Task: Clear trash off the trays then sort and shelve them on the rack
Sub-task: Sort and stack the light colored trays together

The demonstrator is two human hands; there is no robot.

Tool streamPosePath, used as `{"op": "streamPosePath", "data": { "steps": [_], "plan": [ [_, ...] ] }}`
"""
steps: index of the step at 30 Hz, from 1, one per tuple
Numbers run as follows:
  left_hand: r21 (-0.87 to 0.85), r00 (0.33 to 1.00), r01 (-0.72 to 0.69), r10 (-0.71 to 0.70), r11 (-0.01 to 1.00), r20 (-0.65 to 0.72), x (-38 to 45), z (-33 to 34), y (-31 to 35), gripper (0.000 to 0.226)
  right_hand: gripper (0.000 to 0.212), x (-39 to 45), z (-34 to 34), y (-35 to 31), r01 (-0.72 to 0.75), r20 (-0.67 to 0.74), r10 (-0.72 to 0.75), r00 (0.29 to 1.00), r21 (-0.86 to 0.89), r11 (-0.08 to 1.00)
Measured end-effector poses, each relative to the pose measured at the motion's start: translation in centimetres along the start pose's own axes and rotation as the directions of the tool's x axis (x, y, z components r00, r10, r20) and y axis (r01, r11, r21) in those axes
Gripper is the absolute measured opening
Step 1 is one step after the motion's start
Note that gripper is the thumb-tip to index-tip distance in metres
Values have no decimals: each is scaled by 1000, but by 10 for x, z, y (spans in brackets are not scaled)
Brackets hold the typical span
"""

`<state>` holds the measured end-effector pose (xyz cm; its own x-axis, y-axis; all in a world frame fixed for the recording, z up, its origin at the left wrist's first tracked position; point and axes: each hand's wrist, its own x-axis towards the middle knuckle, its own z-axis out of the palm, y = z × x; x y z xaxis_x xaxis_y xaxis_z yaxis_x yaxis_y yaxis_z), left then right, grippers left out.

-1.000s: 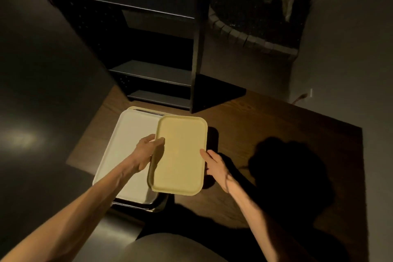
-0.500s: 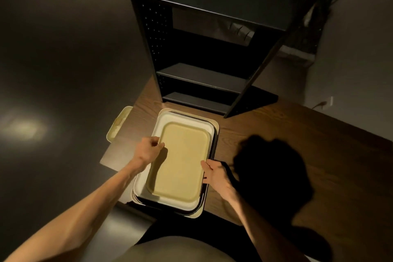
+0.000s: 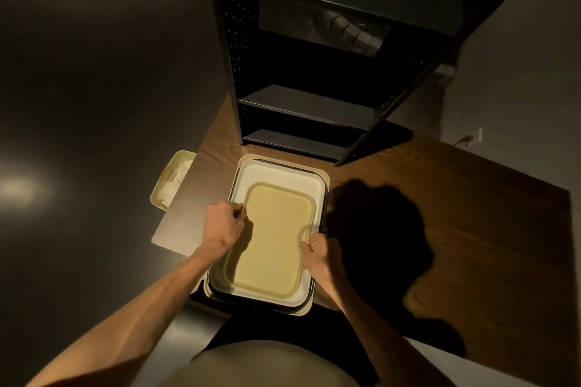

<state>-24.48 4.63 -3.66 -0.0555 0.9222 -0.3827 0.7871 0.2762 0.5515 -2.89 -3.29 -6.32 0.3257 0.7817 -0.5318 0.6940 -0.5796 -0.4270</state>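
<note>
A small yellow tray [image 3: 272, 239] lies inside a larger white tray [image 3: 279, 173], which tops a stack with a dark tray and a cream tray under it on the wooden table [image 3: 456, 229]. My left hand [image 3: 224, 223] curls its fingers round the left edge of the stack. My right hand [image 3: 320, 253] curls round the right edge. The black rack [image 3: 301, 104] stands just beyond the stack, its shelves bare.
A cream bin [image 3: 171, 179] holding crumpled white paper sits off the table's left edge. Dark floor lies to the left. My shadow falls on the table to the right of the trays. A wall socket [image 3: 479, 135] is at far right.
The yellow tray went from held above the white tray to lying inside it. Both hands shifted from its edges to the sides of the stack, fingers curling. The view swung toward the rack.
</note>
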Motion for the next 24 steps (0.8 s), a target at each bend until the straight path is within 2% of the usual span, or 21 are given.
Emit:
{"op": "streamPosePath", "data": {
  "steps": [2,7,11,17,21,23,24],
  "plan": [
    [-15,1000,-12,11,1000,-9,-1,0,-2,12,30,1,1,1,-1,13,2,1000,-13,1000],
    [-14,999,-37,37,999,-12,-2,-3,-4,10,29,4,-1,1,26,27,-27,999,41,999],
    [-10,999,-31,31,999,-11,-2,-3,1,17,25,11,-5,3,84,56,-81,995,-45,995],
    [-30,994,-45,48,999,98,1,-7,-7,22,23,18,-3,12,111,81,-110,991,-11,994],
    [-67,991,-74,80,995,105,4,-7,-13,19,27,15,-4,19,98,85,-107,991,97,990],
    [-133,996,-36,46,991,74,5,-7,-19,21,40,11,-8,21,39,50,-53,997,262,964],
    [-175,999,-3,9,985,33,6,-8,-21,23,39,11,-11,23,-13,0,14,1000,372,928]
  ]
}}
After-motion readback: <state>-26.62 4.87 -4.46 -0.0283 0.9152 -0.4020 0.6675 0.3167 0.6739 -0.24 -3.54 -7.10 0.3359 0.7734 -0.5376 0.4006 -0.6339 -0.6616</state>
